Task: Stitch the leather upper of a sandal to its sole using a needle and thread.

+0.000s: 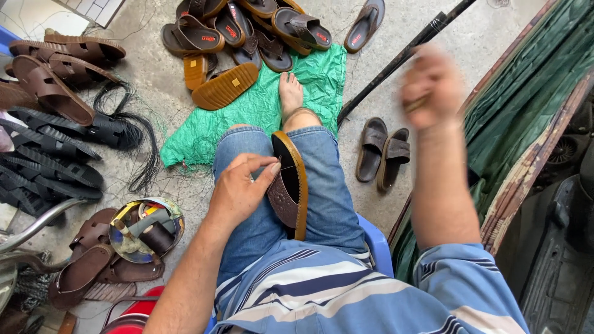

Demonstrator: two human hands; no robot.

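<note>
Green plastic sheet (260, 105) is spread on the concrete floor (154, 80) ahead of us, our bare foot (289, 93) resting on it. Beyond it sits a heap of brown sandals (247, 28), with more sandals (52, 74) and black straps (43, 154) off to our left and a dark pair (383, 151) standing just right of our knee. Across our jeans (322, 185) we keep one brown sandal (289, 185) on its edge, sole rim up, lying along the thigh. Our left hand (238, 188) pinches its strap side, fingers closed on the sandal, thumb tip against the upper. Our right hand (430, 86) is raised well above and apart from it, blurred, fist closed around something small that we cannot make out. Near our left elbow a round tin (147, 230) holds spools of thread.
</note>
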